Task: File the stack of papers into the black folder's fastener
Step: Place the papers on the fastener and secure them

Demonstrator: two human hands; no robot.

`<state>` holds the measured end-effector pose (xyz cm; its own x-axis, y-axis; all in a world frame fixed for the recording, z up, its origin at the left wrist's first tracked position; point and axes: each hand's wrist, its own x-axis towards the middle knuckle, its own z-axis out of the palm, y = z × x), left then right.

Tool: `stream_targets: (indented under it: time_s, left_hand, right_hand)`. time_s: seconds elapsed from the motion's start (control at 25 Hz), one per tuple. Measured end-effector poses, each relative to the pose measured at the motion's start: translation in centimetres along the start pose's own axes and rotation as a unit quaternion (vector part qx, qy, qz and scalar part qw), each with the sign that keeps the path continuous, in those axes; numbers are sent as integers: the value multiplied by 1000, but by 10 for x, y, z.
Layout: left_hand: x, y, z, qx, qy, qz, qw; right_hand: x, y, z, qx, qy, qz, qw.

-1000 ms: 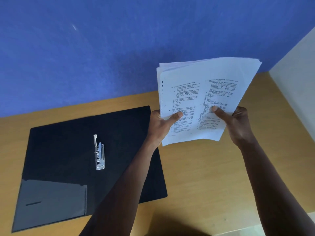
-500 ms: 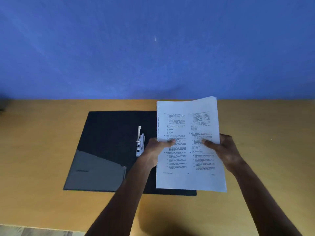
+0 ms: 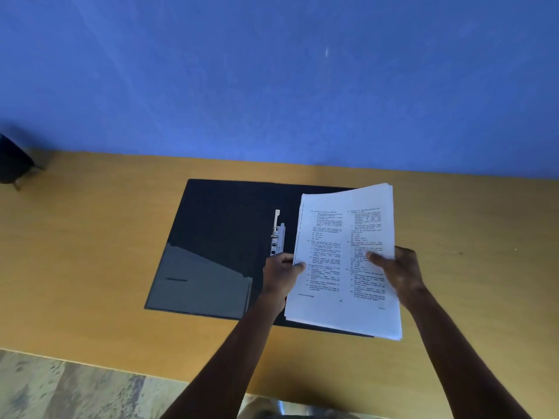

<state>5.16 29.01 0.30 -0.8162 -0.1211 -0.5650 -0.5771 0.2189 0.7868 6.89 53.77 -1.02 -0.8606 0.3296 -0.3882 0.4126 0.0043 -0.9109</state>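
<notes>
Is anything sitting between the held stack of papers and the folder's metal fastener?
Nothing visible. Both the left hand and right hand hold the stack of papers just right of the fastener, whose prong stands exposed on the open black folder.

Matt white paper stack (image 3: 344, 261), glossy black plastic folder (image 3: 217, 237) with shiny metal fastener (image 3: 278, 234), smooth wooden table (image 3: 90, 252).

Looks like an office or study room: plain wooden bench (image 3: 90, 252) against a blue wall (image 3: 272, 86), black folder (image 3: 223, 225) and printed papers (image 3: 344, 261).
</notes>
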Motion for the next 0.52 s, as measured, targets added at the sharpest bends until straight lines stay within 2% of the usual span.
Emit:
stream_targets:
  time_s: [0.2, 0.52]
  left_hand:
    - [-6, -15, -6, 96, 94, 70, 988]
    - [-3, -27, -17, 129, 122, 109, 978]
  right_hand:
    - [-1, 6, 17, -4, 2, -7, 1000]
    - [9, 9, 25, -25, 12, -21, 999]
